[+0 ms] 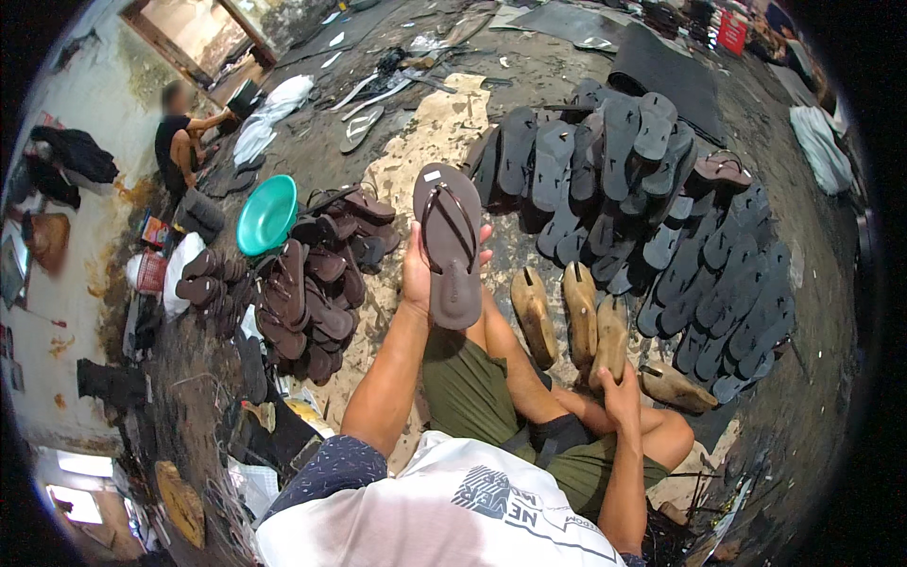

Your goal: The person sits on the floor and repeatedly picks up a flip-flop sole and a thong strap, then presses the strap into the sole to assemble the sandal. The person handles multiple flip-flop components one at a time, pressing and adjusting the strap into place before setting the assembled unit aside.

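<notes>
A brown flip-flop point(457, 298) with thin straps and a small white sticker is held up in front of me. My left hand point(416, 269) is closed round it from behind, its fingertips showing past the right edge. Low on the right, my right hand point(621, 395) grips the near end of a wooden shoe last point(610, 331). Two more wooden lasts, a slotted one point(535, 317) and a narrow one point(580, 307), lie to its left. Another last point(678, 387) lies on its side just right of that hand.
Dark soles point(619, 151) lie in overlapping rows at right. Piles of brown flip-flops point(326, 317) are on the left, beside a green basin point(267, 215). A black sheet point(666, 90) lies at the back. Another person point(178, 142) sits near the doorway at far left.
</notes>
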The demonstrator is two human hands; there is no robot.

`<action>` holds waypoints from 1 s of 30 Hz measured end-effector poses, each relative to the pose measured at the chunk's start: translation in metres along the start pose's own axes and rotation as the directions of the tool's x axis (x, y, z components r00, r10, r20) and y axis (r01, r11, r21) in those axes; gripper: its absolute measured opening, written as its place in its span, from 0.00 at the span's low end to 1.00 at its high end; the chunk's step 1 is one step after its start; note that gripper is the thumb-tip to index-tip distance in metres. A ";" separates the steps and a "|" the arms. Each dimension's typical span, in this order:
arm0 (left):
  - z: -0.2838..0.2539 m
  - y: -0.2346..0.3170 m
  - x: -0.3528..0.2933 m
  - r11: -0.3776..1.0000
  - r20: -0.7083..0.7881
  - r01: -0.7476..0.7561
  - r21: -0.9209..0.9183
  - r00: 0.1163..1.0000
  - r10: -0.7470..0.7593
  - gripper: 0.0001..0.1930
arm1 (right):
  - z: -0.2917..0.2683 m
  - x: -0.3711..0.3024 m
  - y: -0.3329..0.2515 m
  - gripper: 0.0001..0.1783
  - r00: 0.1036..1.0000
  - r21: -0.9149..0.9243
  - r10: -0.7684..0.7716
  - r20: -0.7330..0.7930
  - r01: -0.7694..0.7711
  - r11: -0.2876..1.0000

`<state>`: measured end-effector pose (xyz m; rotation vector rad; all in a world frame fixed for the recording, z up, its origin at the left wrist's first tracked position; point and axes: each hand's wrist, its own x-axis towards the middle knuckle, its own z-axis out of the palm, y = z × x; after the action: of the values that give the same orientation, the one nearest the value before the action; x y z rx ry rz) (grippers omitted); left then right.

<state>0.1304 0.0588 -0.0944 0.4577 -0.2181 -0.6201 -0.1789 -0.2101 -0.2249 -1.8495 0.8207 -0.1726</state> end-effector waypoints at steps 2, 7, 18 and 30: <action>-0.014 0.010 -0.010 0.988 -0.049 -0.019 0.151 0.998 0.026 0.33 | 0.011 0.007 0.007 0.24 0.996 -0.120 -0.089 0.006 0.090 0.989; -0.051 0.066 -0.040 0.651 -0.471 0.073 0.755 0.751 0.462 0.22 | -0.002 0.027 0.032 0.28 0.996 -0.082 -0.090 -0.025 0.087 0.993; -0.195 0.343 -0.243 0.520 -0.580 0.315 0.794 0.136 0.803 0.36 | -0.097 0.061 -0.015 0.24 0.927 -0.002 -0.135 -0.350 0.144 0.990; -0.046 0.155 -0.058 0.019 -0.036 0.031 0.999 0.827 0.561 0.21 | -0.128 0.172 0.027 0.34 0.552 0.597 0.531 -0.642 -0.075 0.799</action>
<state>0.1785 0.2208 -0.0654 1.9262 -0.2737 0.2251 -0.1224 -0.4180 -0.2360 -1.0125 1.5424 -0.9493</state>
